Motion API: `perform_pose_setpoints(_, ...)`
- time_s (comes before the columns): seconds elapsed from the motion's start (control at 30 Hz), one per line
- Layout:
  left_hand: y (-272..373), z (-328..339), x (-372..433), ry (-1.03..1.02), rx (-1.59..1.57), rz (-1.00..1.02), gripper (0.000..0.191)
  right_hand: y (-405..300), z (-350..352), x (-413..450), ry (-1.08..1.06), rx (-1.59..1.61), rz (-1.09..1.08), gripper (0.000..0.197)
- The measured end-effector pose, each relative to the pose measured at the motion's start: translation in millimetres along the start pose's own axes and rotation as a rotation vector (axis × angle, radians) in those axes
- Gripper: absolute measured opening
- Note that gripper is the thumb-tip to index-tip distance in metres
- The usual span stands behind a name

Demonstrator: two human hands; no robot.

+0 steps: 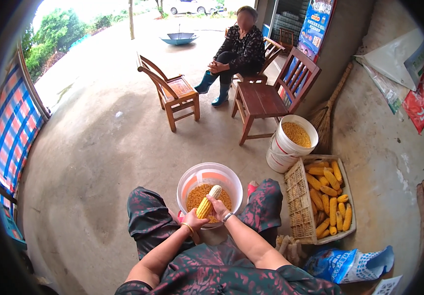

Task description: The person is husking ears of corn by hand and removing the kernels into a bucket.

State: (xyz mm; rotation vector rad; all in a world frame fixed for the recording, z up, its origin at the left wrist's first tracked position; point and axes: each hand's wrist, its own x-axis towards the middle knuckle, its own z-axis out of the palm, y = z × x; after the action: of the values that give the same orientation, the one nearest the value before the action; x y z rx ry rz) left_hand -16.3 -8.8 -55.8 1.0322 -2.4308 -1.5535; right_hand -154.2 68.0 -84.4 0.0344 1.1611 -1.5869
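Both my hands hold one ear of dried corn above a white plastic bucket between my knees. My left hand grips its lower end, where yellow kernels still cover the cob. Higher up, my right hand is closed around its side. The upper tip of the cob is pale and bare of kernels. Loose yellow corn kernels lie inside the bucket. A bracelet circles each wrist.
At my right stand a plastic crate of corn ears, a white bucket of kernels, stripped cobs and a blue bag. Ahead are wooden chairs, a seated person and an upturned umbrella. A broom leans on the wall.
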Motion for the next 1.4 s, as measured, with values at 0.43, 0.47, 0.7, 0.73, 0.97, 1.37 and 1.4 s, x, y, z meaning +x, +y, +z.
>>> perform_pose_setpoints(0.43, 12.7, -10.6, -6.6, 0.16, 0.3, 0.162, 0.053, -17.3, 23.1, -20.4, 0.045, -0.059, -0.161, 0.03)
perform_pose_setpoints(0.47, 22.4, -8.7, -11.1, 0.141, 0.3, 0.135, 0.055, -11.5, 7.7, -9.9, 0.004, 0.014, -0.121, 0.028)
perform_pose_setpoints(0.7, 19.5, -17.5, -15.6, 0.081, 0.324, 0.023, 0.062, -16.0, 12.9, -15.1, -0.179, 0.186, -0.014, 0.026)
perform_pose_setpoints(0.73, 17.0, -16.5, -14.1, 0.089, 0.304, 0.032, 0.062, -16.3, 11.6, -14.0, -0.187, 0.23, 0.016, 0.025)
perform_pose_setpoints(0.97, 11.3, -13.4, -11.1, 0.115, 0.235, 0.055, 0.058, -16.5, 18.8, -17.0, -0.169, 0.037, -0.072, 0.036)
perform_pose_setpoints(1.37, 4.3, -14.7, -9.6, 0.101, 0.15, 0.082, 0.055, -27.1, 7.9, -18.1, -0.259, 0.111, 0.052, 0.029)
perform_pose_setpoints(1.4, 5.0, -14.1, -9.1, 0.103, 0.1, 0.105, 0.056, -27.7, 8.9, -18.7, -0.233, 0.179, 0.085, 0.028)
